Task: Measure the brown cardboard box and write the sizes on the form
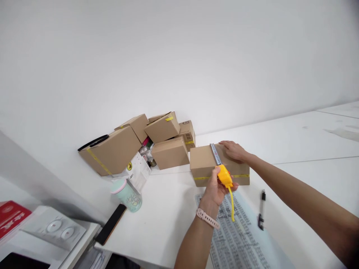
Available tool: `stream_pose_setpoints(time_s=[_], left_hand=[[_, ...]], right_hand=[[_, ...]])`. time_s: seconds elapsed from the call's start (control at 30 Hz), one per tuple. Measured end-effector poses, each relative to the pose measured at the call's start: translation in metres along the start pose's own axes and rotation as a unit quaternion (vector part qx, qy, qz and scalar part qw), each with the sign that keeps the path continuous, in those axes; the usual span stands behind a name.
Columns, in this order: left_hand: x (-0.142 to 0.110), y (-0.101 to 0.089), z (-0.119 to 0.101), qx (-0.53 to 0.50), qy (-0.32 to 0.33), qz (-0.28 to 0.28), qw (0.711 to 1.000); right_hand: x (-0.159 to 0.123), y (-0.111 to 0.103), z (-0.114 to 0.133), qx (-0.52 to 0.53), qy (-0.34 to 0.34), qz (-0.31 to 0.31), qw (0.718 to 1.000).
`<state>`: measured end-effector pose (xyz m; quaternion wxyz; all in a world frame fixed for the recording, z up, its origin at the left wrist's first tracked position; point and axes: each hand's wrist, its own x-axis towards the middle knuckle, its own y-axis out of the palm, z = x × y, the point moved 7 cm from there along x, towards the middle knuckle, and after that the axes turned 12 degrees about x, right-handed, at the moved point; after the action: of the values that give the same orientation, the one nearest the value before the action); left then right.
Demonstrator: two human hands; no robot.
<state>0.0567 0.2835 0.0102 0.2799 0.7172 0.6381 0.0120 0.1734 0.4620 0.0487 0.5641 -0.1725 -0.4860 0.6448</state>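
Observation:
My left hand (217, 190), with a pink band on its wrist, is closed around a yellow tape measure (224, 175) that has a yellow strap hanging down. The tape's metal blade (215, 154) runs out across the top of a brown cardboard box (200, 157). On that top, right of the blade, lies my right hand (233, 150), fingers stretched toward the far edge near the blade's end. Their tips are partly hidden. Yellow tape crosses the box's front. Below the box is a printed sheet (235, 235), with a pen (262, 209) at its right.
Several cardboard boxes (171, 153) are piled against the wall at left. Before them stand a mint-green cup (127, 195) and a white printed packet (138, 172). A long black object (112, 224) lies along the table's left edge. A red box (12, 218) is at far left.

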Motion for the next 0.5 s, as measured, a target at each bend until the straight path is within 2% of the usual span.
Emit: stream_pose_setpoints(time_s=[0.17,0.33,0.5], left_hand=[[0.002,0.001,0.007,-0.001,0.003,-0.004,1.000],[-0.002,0.002,0.014,0.045,0.063,0.000,0.997],[-0.005,0.003,0.016,0.066,0.066,0.006,0.996]], right_hand=[[0.025,0.018,0.011,-0.027,-0.027,0.036,0.999],[0.021,0.029,0.013,-0.053,-0.044,0.029,0.997],[0.017,0.028,0.013,-0.053,-0.049,0.011,0.997]])
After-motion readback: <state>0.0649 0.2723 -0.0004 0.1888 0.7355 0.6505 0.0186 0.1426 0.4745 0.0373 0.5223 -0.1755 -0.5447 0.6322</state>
